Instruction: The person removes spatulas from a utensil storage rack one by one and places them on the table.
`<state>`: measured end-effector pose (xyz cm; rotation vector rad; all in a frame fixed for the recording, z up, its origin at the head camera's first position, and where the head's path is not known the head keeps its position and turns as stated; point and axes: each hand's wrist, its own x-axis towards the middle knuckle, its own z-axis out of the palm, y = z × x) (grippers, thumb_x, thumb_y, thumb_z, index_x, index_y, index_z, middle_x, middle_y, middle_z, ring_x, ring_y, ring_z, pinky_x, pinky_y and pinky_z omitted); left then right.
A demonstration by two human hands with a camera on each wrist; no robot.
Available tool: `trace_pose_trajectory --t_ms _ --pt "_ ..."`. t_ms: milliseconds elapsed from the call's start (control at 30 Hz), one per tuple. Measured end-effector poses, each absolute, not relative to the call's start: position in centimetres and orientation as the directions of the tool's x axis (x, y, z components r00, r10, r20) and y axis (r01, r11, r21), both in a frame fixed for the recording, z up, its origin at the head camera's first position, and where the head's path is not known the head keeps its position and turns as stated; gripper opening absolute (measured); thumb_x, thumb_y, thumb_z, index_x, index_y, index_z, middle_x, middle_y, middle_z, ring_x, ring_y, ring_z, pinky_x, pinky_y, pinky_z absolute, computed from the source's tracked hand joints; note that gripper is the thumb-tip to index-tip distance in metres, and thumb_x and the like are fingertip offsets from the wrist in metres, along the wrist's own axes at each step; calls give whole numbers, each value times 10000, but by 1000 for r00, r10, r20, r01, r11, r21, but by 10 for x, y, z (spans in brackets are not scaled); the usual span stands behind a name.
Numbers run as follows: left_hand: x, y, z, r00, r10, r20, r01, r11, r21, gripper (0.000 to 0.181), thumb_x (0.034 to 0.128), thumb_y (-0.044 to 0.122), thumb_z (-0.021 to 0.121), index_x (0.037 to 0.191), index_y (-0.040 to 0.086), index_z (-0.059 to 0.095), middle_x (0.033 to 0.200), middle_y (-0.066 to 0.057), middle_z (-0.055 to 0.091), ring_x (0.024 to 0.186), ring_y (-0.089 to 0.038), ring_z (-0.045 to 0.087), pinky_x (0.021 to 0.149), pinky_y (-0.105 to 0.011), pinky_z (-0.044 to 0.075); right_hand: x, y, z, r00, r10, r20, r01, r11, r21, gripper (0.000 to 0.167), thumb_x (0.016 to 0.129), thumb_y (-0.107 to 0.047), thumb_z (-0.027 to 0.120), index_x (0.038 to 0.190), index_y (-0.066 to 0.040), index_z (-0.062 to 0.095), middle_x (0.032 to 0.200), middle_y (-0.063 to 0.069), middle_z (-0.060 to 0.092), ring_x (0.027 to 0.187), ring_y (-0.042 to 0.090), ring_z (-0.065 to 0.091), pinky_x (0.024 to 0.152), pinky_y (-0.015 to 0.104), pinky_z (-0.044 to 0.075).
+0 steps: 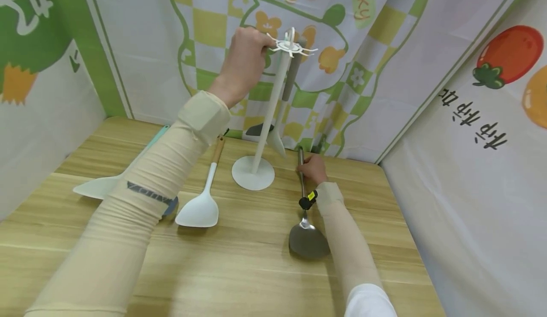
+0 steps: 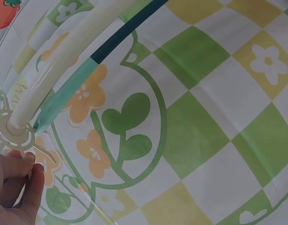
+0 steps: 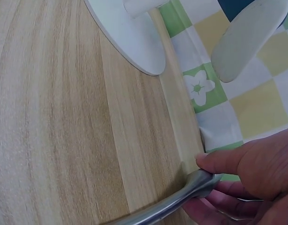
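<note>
Thumb and fingers of my left hand (image 1: 244, 60) pinch a hook at the rim of the white hook ring (image 1: 289, 47) atop a utensil rack. The rack's pole (image 1: 271, 101) rises from a round base (image 1: 253, 180). Behind the pole hangs a utensil whose handle (image 2: 71, 86) is mint and dark teal in the left wrist view; a white blade (image 3: 244, 42) and a dark blue piece hang there too. At the table's back edge, my right hand (image 1: 314, 169) grips the handle end (image 3: 200, 183) of a metal spatula. Its wide blade (image 1: 308, 242) points toward me.
Left of the rack lies a white spatula (image 1: 198, 211) with a wooden handle. Farther left, a utensil (image 1: 98, 187) with a mint handle and a dark blue-grey one (image 1: 172, 206) are partly hidden by my left forearm. A patterned curtain (image 1: 209, 27) backs the wooden table (image 1: 239, 269).
</note>
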<state>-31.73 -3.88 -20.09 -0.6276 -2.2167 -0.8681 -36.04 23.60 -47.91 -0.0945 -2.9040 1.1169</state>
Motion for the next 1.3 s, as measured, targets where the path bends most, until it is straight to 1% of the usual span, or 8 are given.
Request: trace_pose_trajectory --t_ms 133,433,600,767,967,1100,1200,1300 --pt "-318 -39 -200 -657 186 730 630 668 397 260 962 -129 567 1076 -13 769 1113 -174 750 1056 -299 711 985 -317 567 -362 239 -479 -997 80 -3 61 737 -673 187 821 -38 771 939 96 715 762 147 683 491 104 569 491 233 554" --pt "-318 -40 -200 -614 203 762 656 669 350 277 915 -150 573 1040 -18 782 1066 -184 760 1005 -333 707 985 -378 551 -362 242 -476 -997 72 17 41 729 -683 180 803 -34 775 901 102 708 772 182 693 471 110 576 472 230 551" --pt "-320 -39 -202 -592 239 770 685 652 325 184 909 -12 635 1032 -35 770 1048 -182 766 944 -310 703 1008 -370 504 -363 243 -476 -997 73 27 38 751 -659 153 813 -42 771 868 90 717 731 171 700 465 106 579 479 236 549" --pt "-320 -39 -203 -578 273 769 716 622 317 254 931 173 646 1025 -21 780 1002 -165 777 827 -281 661 960 -372 486 -360 243 -472 -997 70 -22 69 786 -614 194 860 -103 766 727 7 676 563 42 608 443 88 525 456 228 470" --pt "-320 -45 -201 -635 277 721 692 619 372 330 1052 196 510 1040 -12 767 1103 -149 761 1038 -264 691 1053 -335 495 -353 244 -456 -988 60 -139 130 811 -571 426 901 -160 737 570 -121 473 468 -39 402 424 119 429 411 237 399" --pt "-324 -51 -201 -626 301 720 714 592 373 327 1075 138 462 1050 -43 733 1080 -174 749 1002 -267 682 986 -325 534 -350 245 -448 -986 67 -150 140 825 -547 456 897 -178 733 573 -142 414 495 -49 344 443 127 432 430 248 442" --pt "-327 -55 -203 -651 313 691 711 570 412 318 1091 168 459 1166 -17 707 1207 -150 723 1191 -256 650 1100 -262 463 -349 246 -445 -986 64 -152 137 828 -544 468 921 -193 718 595 -155 385 516 -64 299 450 107 376 435 247 419" --pt "-329 -57 -203 -687 307 659 690 559 459 317 1089 209 475 1249 32 683 1360 -88 653 1409 -219 495 1217 -207 284 -347 244 -439 -989 36 -141 109 830 -548 477 933 -186 703 599 -154 363 514 -69 265 443 101 320 426 245 373"
